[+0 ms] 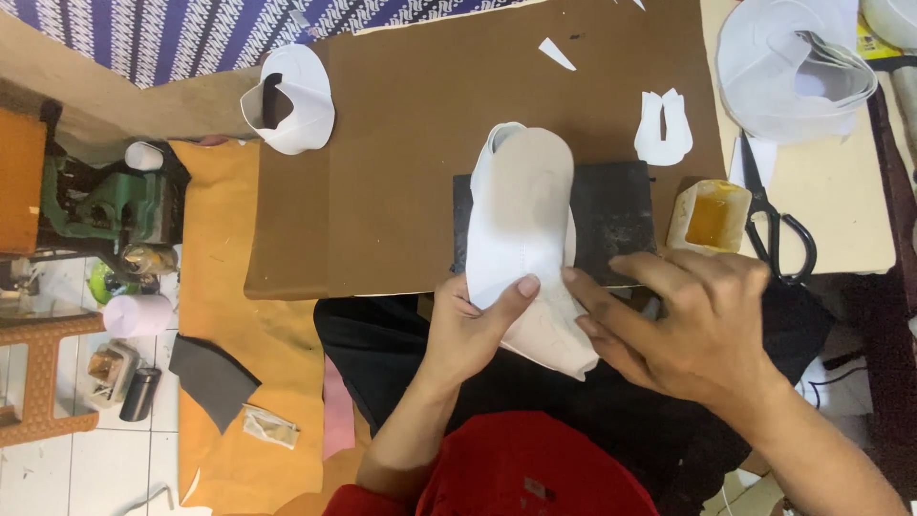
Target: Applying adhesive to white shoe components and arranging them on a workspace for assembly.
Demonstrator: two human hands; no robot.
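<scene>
A white shoe upper with a beige sole (523,220) lies sole-up across a dark square slab (616,215) on a brown work board (401,143). My left hand (470,325) grips its near end, thumb pressed on the white side. From the right, my right hand (688,320) lays its fingers against the same near end.
A tub of yellow glue (709,216) sits right of the slab, black scissors (776,225) beside it. White cut pieces (663,126) and another white upper (287,96) lie on the board. A stack of white uppers (793,67) is at the far right. A green machine (105,205) stands left.
</scene>
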